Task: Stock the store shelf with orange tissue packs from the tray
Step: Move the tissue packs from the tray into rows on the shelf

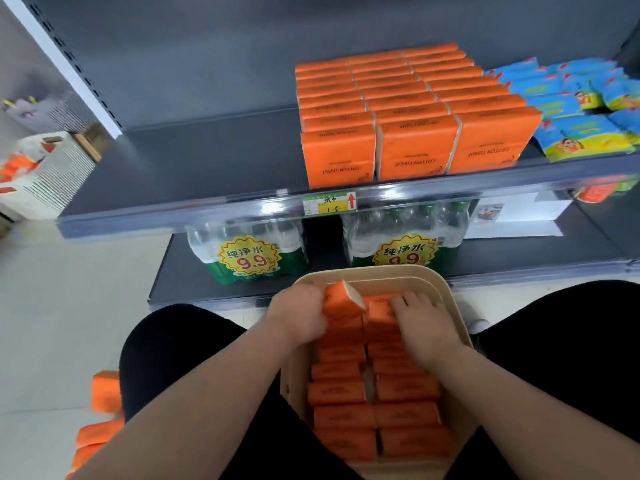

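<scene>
- Grey metal store shelf [207, 161] fills the background above a pale tiled floor [52, 306]; its left half is bare.
- At the far left, beyond the shelf's end, a white crate [45, 174] stands blurred, with something orange in it.
- Loose orange packs [104, 393] lie on the floor at the lower left, beside the person's knee.
- On the lower shelf, two shrink-wrapped water bottle bundles [249, 251] stand side by side, each with a yellow 9.9 sticker.
- The left hand [299, 315] grips a tilted pack [343, 299], lifted at the far end of the tray's left column, one white end turned up.
- A tan tray [363, 271] rests between the person's knees, holding tray packs [346, 417] in two orange columns lying flat.
- A yellow price label [329, 204] sits on the shelf's front edge, just under the stocked goods.
- Stocked orange packs [415, 133] stand on the shelf in three rows running from front edge to back, right of centre, printed COTTON TISSUE.
- The right hand [426, 323] lies on the far packs of the right column, fingers bent over them; whether it grips one cannot be told.
- Blue tissue packs [581, 116] lie at the shelf's right end, touching the orange rows.
</scene>
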A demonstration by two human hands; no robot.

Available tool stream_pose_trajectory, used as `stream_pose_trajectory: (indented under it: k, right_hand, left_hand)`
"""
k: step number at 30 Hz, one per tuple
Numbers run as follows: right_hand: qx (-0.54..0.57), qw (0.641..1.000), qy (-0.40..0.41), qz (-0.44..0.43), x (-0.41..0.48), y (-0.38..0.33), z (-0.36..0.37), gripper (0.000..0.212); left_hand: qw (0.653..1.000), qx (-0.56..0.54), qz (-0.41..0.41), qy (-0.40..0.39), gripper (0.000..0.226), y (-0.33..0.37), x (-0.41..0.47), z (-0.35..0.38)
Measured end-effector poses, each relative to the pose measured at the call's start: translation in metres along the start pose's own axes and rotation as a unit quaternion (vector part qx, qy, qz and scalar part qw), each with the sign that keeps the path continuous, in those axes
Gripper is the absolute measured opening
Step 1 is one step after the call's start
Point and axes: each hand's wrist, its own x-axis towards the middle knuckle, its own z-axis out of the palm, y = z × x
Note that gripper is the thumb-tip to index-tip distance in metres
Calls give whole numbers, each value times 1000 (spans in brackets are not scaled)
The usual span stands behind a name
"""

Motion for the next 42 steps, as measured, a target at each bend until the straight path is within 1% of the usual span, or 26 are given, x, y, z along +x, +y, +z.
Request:
stream_pose_trajectory:
  k: [4,7,10,13,15,17,20,22,26,31,37,42]
  right_hand:
    - [-19,996,81,-22,-3,-7,-44,44]
    - [-32,988,145,-35,-7,-11,-82,46]
    - [-17,980,196,-34,-10,-15,-124,58]
    - [-11,965,261,-36,-8,-18,-164,59]
    - [-13,954,298,-42,-2,-20,-188,61]
    - [-19,943,330,-47,7,-21,-209,62]
    - [-31,933,356,-47,27,-25,-237,60]
    - [-40,933,355,-46,46,-26,-253,58]
    - [-53,938,339,-47,90,-24,-274,60]
    - [-68,934,347,-49,151,-19,-288,55]
    - [-61,938,338,-37,217,0,-301,56]
    - [-54,940,327,-83,246,14,-301,67]
  left_hand:
    - [997,-23,-3,80,29,-4,-22,-24]
    - [989,-33,-10,146,29,-7,-35,-51]
    - [972,-60,-28,225,38,-12,-44,-89]
    - [947,-105,-44,300,40,-21,-49,-130]
    - [935,-115,-49,332,38,-28,-49,-153]
    - [929,-111,-54,349,37,-36,-46,-172]
    - [928,-100,-79,351,33,-50,-34,-193]
    - [930,-90,-100,341,31,-60,-19,-202]
    - [947,-54,-126,290,30,-79,20,-212]
    - [958,-2,-157,240,33,-102,85,-224]
    - [952,3,-199,231,35,-126,182,-246]
    - [945,-3,-223,238,43,-143,247,-254]
